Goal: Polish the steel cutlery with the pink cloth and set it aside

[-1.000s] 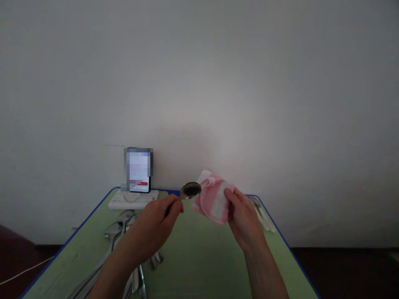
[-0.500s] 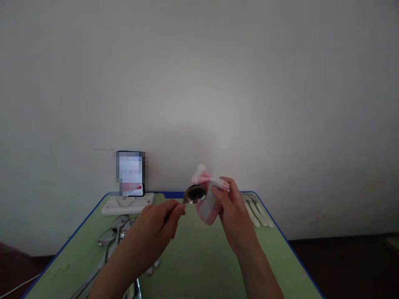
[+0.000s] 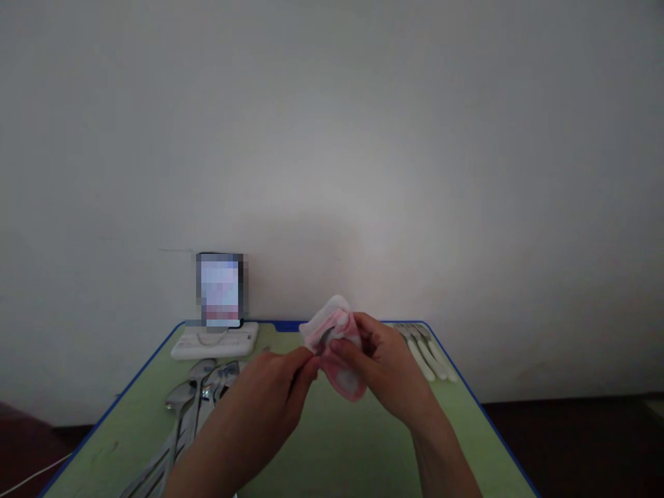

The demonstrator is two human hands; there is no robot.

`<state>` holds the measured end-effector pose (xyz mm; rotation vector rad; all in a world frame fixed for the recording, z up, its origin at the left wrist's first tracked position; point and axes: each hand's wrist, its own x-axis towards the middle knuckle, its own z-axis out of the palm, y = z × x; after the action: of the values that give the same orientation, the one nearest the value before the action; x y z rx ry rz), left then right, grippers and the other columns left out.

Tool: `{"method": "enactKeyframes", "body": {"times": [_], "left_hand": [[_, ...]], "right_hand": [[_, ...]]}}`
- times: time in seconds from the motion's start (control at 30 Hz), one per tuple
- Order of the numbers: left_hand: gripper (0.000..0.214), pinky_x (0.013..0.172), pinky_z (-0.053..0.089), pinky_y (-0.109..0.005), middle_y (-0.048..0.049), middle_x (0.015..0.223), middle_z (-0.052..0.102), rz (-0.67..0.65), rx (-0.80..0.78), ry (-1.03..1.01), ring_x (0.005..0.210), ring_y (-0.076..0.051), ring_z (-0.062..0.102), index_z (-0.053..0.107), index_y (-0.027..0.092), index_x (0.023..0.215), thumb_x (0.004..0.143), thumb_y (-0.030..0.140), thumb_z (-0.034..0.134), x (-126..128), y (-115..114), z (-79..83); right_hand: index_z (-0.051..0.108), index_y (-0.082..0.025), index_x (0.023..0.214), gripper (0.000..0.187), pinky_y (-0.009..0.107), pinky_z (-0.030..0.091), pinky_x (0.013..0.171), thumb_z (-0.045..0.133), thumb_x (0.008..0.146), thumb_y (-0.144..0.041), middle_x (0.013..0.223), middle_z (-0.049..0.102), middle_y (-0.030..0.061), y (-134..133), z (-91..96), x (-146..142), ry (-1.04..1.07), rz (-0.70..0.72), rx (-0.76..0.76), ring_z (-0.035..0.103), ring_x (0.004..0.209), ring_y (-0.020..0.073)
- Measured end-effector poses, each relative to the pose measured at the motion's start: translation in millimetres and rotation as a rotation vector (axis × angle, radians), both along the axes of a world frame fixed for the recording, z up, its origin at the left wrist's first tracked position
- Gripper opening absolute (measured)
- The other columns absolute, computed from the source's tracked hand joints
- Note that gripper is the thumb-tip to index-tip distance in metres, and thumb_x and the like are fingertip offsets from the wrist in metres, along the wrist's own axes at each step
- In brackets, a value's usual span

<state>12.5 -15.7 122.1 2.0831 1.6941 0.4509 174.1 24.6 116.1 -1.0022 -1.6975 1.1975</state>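
Note:
My left hand (image 3: 277,391) is closed around the handle of a spoon (image 3: 328,337), held up above the table. The spoon's bowl is mostly covered by a pink and white cloth (image 3: 347,380), with only a sliver of metal showing. My right hand (image 3: 381,360) pinches that cloth around the bowl, thumb on the near side. Beneath my left forearm lies a heap of metal spoons (image 3: 180,395) and forks (image 3: 228,373), partly hidden by the arm.
Several forks with white handles (image 3: 425,353) lie side by side at the table's far right corner. A lit phone (image 3: 222,290) stands on a white base (image 3: 215,344) at the back left. Behind the green table (image 3: 357,449) rises a pale wall (image 3: 332,138).
My right hand has brought the cloth left and over the spoon's bowl, which was bare before. My left hand has shifted slightly down and still grips the handle.

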Motion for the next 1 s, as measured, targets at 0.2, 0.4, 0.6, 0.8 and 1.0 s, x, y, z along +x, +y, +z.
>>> {"method": "enactKeyframes", "body": {"times": [0.2, 0.4, 0.6, 0.8, 1.0], "left_hand": [[0.032, 0.06, 0.032, -0.027, -0.0011, 0.076, 0.065, -0.001, 0.011, -0.072, 0.068, -0.017, 0.058, 0.056, 0.023, 0.085, 0.091, 0.037, 0.028, 8, -5, 3.1], [0.031, 0.072, 0.038, -0.025, 0.001, 0.089, 0.062, -0.086, -0.055, -0.183, 0.083, -0.015, 0.056, 0.053, 0.026, 0.095, 0.09, 0.043, 0.028, -23, -9, 1.2], [0.034, 0.067, 0.038, -0.025, 0.0032, 0.071, 0.054, -0.104, -0.071, -0.168, 0.07, -0.014, 0.052, 0.05, 0.023, 0.081, 0.09, 0.044, 0.024, -19, -9, 6.4], [0.032, 0.062, 0.037, -0.025, 0.0031, 0.067, 0.049, 0.01, -0.011, -0.223, 0.064, -0.014, 0.048, 0.048, 0.023, 0.082, 0.09, 0.043, 0.024, -15, -2, -0.5], [0.035, 0.06, 0.038, -0.026, 0.0025, 0.065, 0.048, 0.035, -0.004, -0.22, 0.061, -0.014, 0.048, 0.048, 0.021, 0.081, 0.09, 0.043, 0.022, -21, 0, -2.0]], "right_hand": [[0.058, -0.018, 0.087, 0.015, 0.018, 0.038, 0.052, 0.054, 0.079, -0.03, 0.069, 0.061, -0.0019, -9, 10.4, -3, -0.139, -0.201, 0.188, 0.052, 0.058, 0.009], [0.055, -0.016, 0.075, 0.025, 0.018, 0.033, 0.041, 0.052, 0.079, -0.04, 0.054, 0.054, -0.0041, -8, 14.9, -3, -0.025, -0.408, 0.182, 0.045, 0.045, 0.0074], [0.05, -0.019, 0.07, 0.034, 0.018, 0.033, 0.039, 0.045, 0.081, -0.05, 0.05, 0.046, -0.007, 4, -2.3, -17, 0.464, -0.557, 0.074, 0.04, 0.042, 0.0069], [0.058, -0.022, 0.09, 0.03, 0.027, 0.047, 0.077, 0.045, 0.082, -0.048, 0.089, 0.063, -0.0007, 22, -16.5, -20, 0.988, -0.377, -0.125, 0.058, 0.088, 0.012], [0.058, -0.025, 0.096, 0.03, 0.031, 0.046, 0.083, 0.037, 0.086, -0.045, 0.103, 0.063, 0.001, 21, -9.5, -17, 1.019, -0.205, -0.285, 0.057, 0.099, 0.0142]]}}
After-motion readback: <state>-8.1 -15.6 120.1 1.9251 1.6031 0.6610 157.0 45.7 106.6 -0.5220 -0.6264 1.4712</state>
